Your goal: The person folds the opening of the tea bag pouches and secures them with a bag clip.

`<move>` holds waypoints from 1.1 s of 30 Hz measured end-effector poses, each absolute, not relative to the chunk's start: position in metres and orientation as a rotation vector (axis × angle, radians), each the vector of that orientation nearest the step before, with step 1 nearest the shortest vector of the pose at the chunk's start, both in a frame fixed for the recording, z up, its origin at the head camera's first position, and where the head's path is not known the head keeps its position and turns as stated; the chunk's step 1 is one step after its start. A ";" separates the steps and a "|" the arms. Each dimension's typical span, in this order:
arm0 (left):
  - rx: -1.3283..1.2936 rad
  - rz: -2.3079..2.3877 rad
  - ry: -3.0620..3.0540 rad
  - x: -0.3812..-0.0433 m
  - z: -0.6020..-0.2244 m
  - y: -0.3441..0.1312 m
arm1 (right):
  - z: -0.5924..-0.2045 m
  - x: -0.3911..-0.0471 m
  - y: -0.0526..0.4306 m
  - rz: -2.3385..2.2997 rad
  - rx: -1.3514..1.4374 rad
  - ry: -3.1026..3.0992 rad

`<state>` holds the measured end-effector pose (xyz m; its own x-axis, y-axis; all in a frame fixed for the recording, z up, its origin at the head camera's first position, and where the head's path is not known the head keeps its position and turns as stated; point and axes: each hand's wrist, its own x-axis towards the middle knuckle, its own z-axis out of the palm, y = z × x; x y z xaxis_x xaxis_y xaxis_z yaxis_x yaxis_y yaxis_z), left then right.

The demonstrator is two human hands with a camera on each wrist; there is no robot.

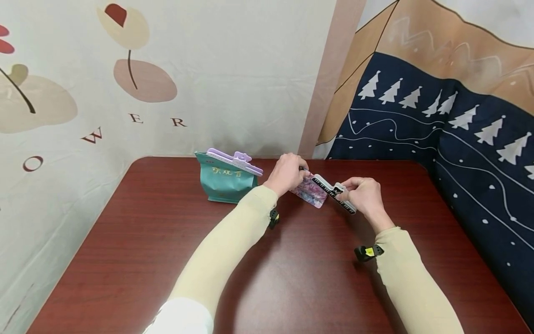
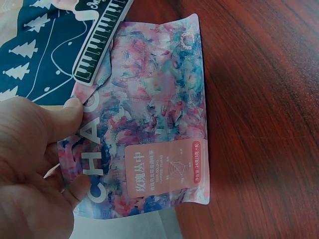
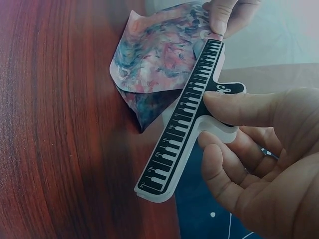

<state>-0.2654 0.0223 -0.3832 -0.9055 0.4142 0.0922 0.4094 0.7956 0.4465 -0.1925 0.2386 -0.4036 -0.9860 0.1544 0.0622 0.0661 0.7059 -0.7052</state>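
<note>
In the head view my left hand [image 1: 288,172] holds a pink, blue and purple patterned tea pouch [image 1: 309,191] by its top edge. The left wrist view shows the thumb and fingers pinching the pouch [image 2: 154,99] beside its white lettering. My right hand [image 1: 364,195] pinches the handle tabs of a long bag clip [image 3: 175,133] printed with black and white piano keys. One end of the clip [image 2: 102,42] overlaps the pouch's top edge, close to the left thumb. The clip's other end sticks out past the pouch.
A teal pouch [image 1: 225,181] stands upright at the back of the dark red wooden table [image 1: 292,278], with a lilac clip [image 1: 235,161] across its top. Behind the table hang a pale printed cloth [image 1: 233,69] and a navy cloth [image 1: 396,125] with white trees.
</note>
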 end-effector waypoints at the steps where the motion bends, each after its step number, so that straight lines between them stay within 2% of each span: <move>1: 0.696 0.728 2.976 -0.266 -0.384 0.022 | -0.404 -0.192 0.238 1.151 -0.184 -2.792; 33: 0.790 0.724 2.967 -0.269 -0.383 0.018 | -0.400 -0.195 0.225 1.171 -0.206 -2.765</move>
